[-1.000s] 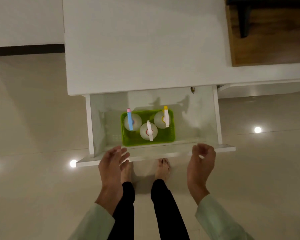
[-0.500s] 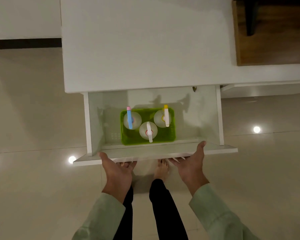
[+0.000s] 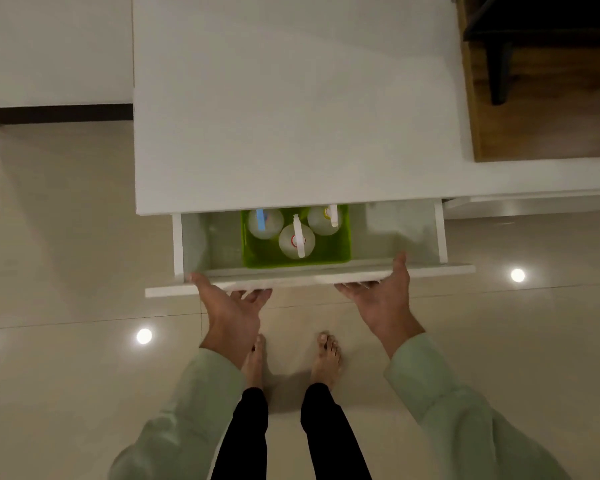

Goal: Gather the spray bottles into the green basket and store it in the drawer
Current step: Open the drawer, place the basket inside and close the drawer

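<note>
Far left: pale glossy floor [image 3: 59, 237] with bright ceiling-light reflections. Left of centre: left hand [image 3: 231, 308] cupped under the near-left part of the drawer [image 3: 326, 277] front panel, thumb [image 3: 201, 280] on its top edge, fingers curled beneath, holding the panel rather than hanging loose. Drawer only part open, its far portion already under the white cabinet top [image 3: 291, 98].

Centre: green basket [image 3: 291, 259] sitting inside the drawer, far rim tucked beneath the cabinet edge. Inside, three spray bottles: one with a blue nozzle [image 3: 265, 221] at far left, one with a white nozzle and red collar [image 3: 297, 240] nearest, one with a yellow-tipped nozzle [image 3: 324, 220] at far right. All upright, close together, the middle one touching or nearly touching its neighbours. One basket, one drawer, two hands.

Handling, as a judgement: bottles look like light plastic, top-heavy and quick to tip if the drawer slams; basket thin, slightly flexible. Best hold is the stiff front panel, spaced as now, pushed evenly to avoid racking on its runners, fingers clear of the closing gap.

Right of centre: right hand [image 3: 383, 299] mirroring the left, thumb up over the panel's edge, fingers underneath, gripping it. Far right: a dark wooden surface [image 3: 548, 116] beyond the cabinet.
</note>
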Available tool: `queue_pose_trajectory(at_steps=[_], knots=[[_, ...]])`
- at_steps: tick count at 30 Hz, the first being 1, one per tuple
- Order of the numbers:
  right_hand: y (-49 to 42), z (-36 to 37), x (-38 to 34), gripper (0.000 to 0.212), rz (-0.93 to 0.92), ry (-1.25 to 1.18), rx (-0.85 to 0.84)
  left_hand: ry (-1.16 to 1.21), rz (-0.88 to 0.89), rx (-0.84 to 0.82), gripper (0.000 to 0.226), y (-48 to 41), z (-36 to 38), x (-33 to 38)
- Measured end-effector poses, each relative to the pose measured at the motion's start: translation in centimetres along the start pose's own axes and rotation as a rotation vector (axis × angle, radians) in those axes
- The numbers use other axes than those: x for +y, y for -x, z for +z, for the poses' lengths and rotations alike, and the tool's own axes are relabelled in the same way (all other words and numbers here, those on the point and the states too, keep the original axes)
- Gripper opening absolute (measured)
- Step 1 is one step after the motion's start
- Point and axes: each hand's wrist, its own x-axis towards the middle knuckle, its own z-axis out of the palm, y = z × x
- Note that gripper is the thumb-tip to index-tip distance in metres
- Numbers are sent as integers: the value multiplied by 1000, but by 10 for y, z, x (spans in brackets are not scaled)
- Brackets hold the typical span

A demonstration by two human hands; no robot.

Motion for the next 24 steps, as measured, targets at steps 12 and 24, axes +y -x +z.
queue_pose_trajectory(at_steps=[12, 24], knots=[[-18, 76, -37, 88, -71, 39, -146, -87, 27, -202, 106, -27, 76, 51], [-19, 87, -45, 82, -84, 70, -159, -215, 82, -233, 97, -25, 87, 52]])
